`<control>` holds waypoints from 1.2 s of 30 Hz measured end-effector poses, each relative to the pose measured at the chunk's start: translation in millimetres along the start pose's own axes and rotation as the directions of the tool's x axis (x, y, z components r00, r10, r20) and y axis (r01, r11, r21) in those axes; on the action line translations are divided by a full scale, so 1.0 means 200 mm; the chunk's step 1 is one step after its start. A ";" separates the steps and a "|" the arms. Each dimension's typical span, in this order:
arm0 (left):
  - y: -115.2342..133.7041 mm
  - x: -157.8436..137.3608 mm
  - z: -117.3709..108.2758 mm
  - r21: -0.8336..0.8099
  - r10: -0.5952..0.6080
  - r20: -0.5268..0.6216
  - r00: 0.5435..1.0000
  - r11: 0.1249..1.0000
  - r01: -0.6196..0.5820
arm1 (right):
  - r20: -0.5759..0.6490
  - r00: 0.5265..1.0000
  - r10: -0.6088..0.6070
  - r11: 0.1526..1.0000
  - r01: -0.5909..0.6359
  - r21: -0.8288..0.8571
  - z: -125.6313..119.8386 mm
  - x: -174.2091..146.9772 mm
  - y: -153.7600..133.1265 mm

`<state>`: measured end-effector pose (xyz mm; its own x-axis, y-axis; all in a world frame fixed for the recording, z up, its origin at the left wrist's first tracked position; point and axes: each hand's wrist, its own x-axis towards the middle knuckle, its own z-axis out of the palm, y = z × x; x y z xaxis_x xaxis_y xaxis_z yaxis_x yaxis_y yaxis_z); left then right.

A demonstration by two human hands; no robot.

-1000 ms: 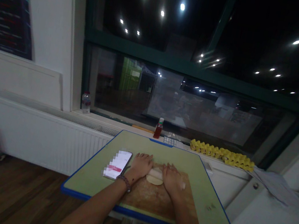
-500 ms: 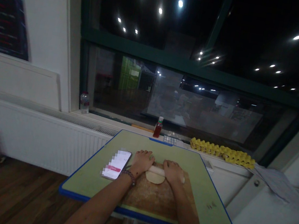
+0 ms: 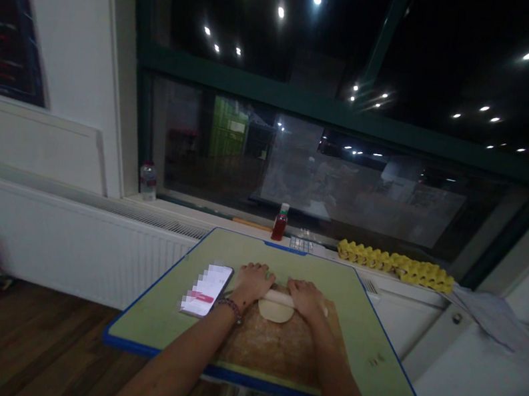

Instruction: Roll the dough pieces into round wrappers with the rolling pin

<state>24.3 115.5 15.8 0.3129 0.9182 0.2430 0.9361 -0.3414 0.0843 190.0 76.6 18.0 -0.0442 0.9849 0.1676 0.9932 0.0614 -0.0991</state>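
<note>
A pale rolling pin (image 3: 279, 297) lies crosswise over a flat round of dough (image 3: 274, 312), whose near part shows below it. My left hand (image 3: 252, 286) grips the pin's left end, palm down, with a beaded bracelet at the wrist. On the other end my right hand (image 3: 307, 298) is closed, its fingers pointing away from me; a bit of the pin shows beyond it. Both hands partly hide the pin. Under the dough is a brown wooden board (image 3: 270, 347) with whitish smears.
A lit phone (image 3: 207, 291) lies left of my left hand on the green, blue-edged table (image 3: 148, 314). On the windowsill stand a red sauce bottle (image 3: 280, 223), yellow egg trays (image 3: 395, 266) and a clear bottle (image 3: 148, 181). A white radiator (image 3: 68, 246) runs behind the table.
My right hand has shifted slightly left along the pin. My left hand stays at its end, and the camera view has tilted a little.
</note>
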 end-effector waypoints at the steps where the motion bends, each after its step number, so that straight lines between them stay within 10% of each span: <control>1: 0.00 0.00 0.00 0.002 0.003 0.002 1.000 1.000 -0.003 | -0.001 1.000 -0.011 1.000 0.011 0.004 0.00 0.00 0.00; 15: 0.02 -0.06 -0.05 0.004 0.054 0.005 0.999 0.999 -0.054 | -0.192 0.930 -0.313 0.938 0.334 0.088 0.07 -0.10 0.07; 20: -0.01 -0.11 -0.02 -0.044 0.103 -0.001 0.995 0.994 -0.103 | -0.185 0.945 -0.269 0.962 0.272 -0.012 -0.05 -0.21 0.03; 30: -0.05 -0.27 -0.09 -0.201 0.218 -0.397 0.892 0.927 -0.316 | -0.230 0.964 -0.131 0.991 0.122 -0.053 -0.09 -0.23 0.02; 36: 0.03 -0.40 -0.08 -0.272 0.329 -0.209 0.921 0.885 -0.378 | -0.274 0.962 0.011 0.999 0.003 0.050 0.00 -0.17 0.11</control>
<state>1.6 37.5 12.8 0.5626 0.6915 0.4532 0.6668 -0.7035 0.2458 214.0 43.6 9.8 -0.0020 0.9033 0.4289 0.9864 0.0722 -0.1475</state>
